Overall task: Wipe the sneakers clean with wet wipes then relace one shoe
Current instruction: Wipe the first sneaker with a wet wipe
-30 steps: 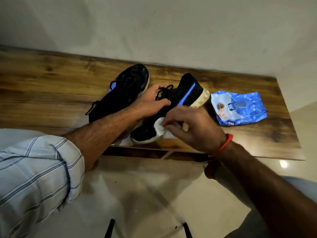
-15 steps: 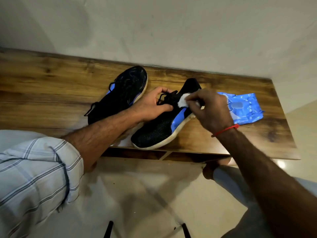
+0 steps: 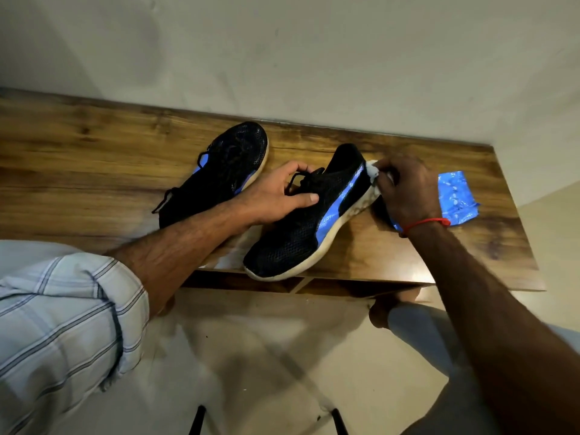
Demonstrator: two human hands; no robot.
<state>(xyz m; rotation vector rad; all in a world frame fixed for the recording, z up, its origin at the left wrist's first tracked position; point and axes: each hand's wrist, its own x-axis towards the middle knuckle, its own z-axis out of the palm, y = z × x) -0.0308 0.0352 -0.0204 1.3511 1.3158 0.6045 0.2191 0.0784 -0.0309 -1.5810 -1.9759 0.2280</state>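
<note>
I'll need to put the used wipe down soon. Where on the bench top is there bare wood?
The widest bare patch is the left part of the bench top, from its left end to the far sneaker. A smaller bare strip lies along the front edge, right of the near sneaker and in front of the wipes pack. The middle is crowded: both shoes, left hand, right hand.

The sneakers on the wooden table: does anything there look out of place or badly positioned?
Slightly. The sneaker being wiped has its toe past the table's front edge, so it overhangs. The left hand steadies it while the right hand presses a wipe at its heel. Nothing looks spilled or damaged.
</note>
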